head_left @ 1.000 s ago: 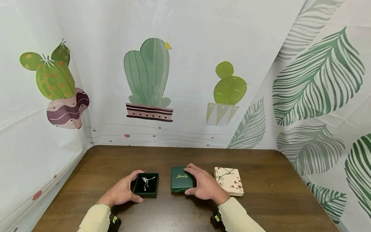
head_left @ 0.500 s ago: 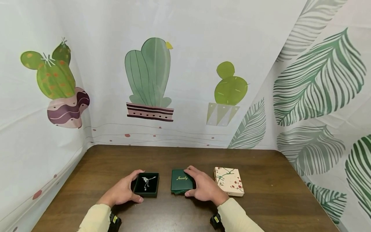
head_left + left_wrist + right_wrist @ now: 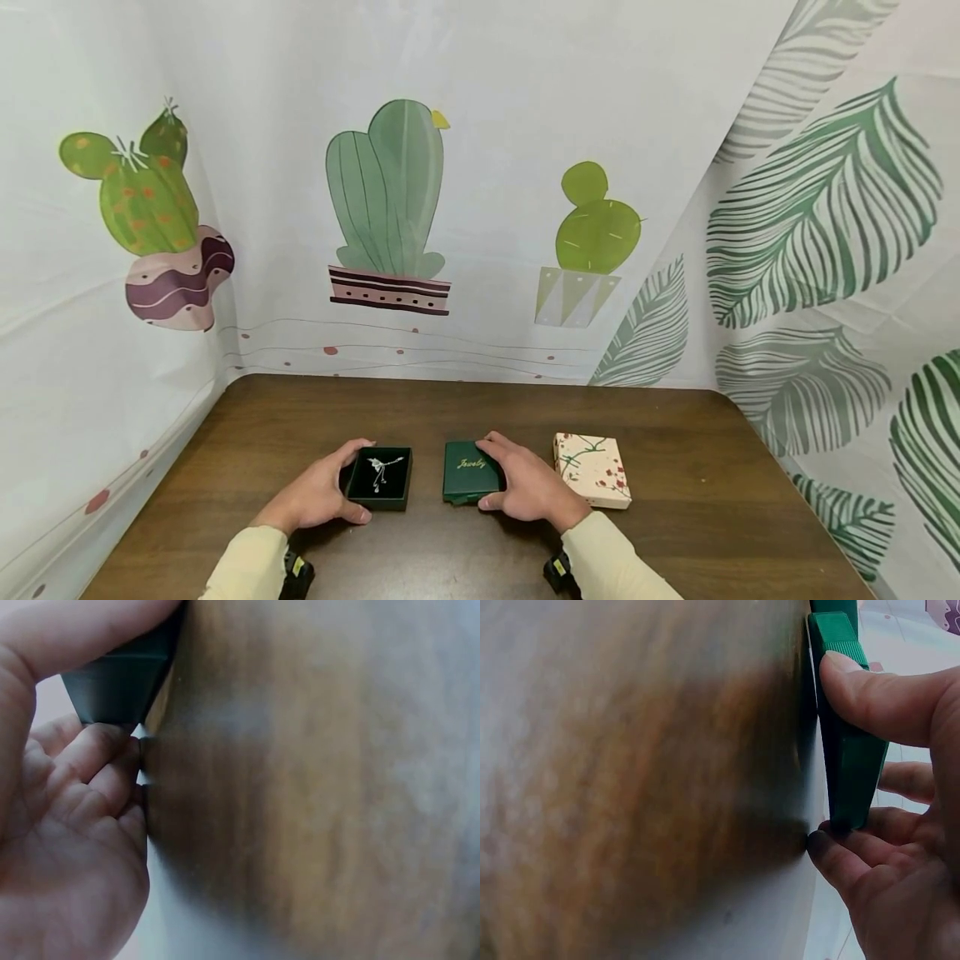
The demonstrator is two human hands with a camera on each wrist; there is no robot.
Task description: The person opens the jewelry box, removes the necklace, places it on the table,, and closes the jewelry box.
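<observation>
On the table at centre left lies an open dark green box (image 3: 379, 497), with a silver necklace (image 3: 380, 473) on its black lining. My left hand (image 3: 318, 492) grips that box at its left side, thumb near the front corner and fingers at the back; the left wrist view shows the box's side (image 3: 124, 679) between them. My right hand (image 3: 525, 483) holds a green lid (image 3: 468, 479) lettered "Jewelry" by its right side. In the right wrist view the thumb (image 3: 855, 686) presses the green lid's edge (image 3: 847, 761), and fingers sit at its far end. Whatever lies beneath the lid is hidden.
A cream box (image 3: 592, 471) with a red flower and green branch pattern stands right of my right hand. The brown wooden table (image 3: 480, 550) ends at a white cloth backdrop (image 3: 495, 125) printed with cacti and leaves.
The green lid has come down slightly and toward me in my right hand, and its top has levelled. My left hand and the open box have stayed in place.
</observation>
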